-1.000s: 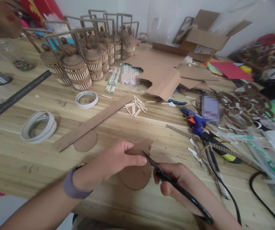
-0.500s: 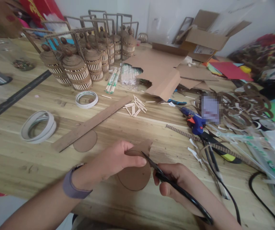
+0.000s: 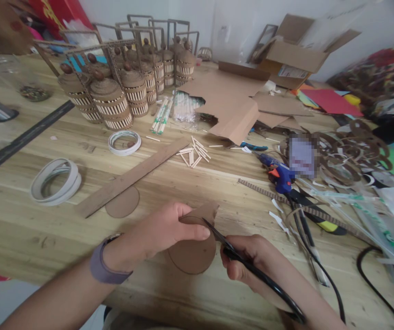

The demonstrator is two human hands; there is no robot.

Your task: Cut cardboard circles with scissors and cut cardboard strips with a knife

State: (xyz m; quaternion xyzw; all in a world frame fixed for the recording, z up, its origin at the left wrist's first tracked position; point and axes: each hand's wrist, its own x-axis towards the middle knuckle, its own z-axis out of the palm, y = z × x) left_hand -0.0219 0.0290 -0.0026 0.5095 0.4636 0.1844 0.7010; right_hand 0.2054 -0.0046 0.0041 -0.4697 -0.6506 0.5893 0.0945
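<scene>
A brown cardboard piece [image 3: 194,254] with a rounded lower edge and a jagged upper corner is pinched in my left hand [image 3: 172,227], its thumb lying across the top face. Around black-handled scissors [image 3: 252,270] my right hand [image 3: 248,256] is closed. Their blades meet the right side of the cardboard, just past my left thumb. A curved line shows on the cardboard near that thumb. To the left, a cut cardboard disc [image 3: 123,202] lies partly beneath a long cardboard strip [image 3: 135,176].
Small wooden sticks [image 3: 197,152] and tape rolls [image 3: 124,143] lie ahead. A blue glue gun [image 3: 277,172] and its cord are at right. Several birdcage-like models [image 3: 111,103] stand behind, beside cardboard sheets [image 3: 231,101] and an open box [image 3: 293,57].
Almost nothing differs. My right hand's fingers have shifted very slightly on the scissors; the cardboard and my left hand stay in place.
</scene>
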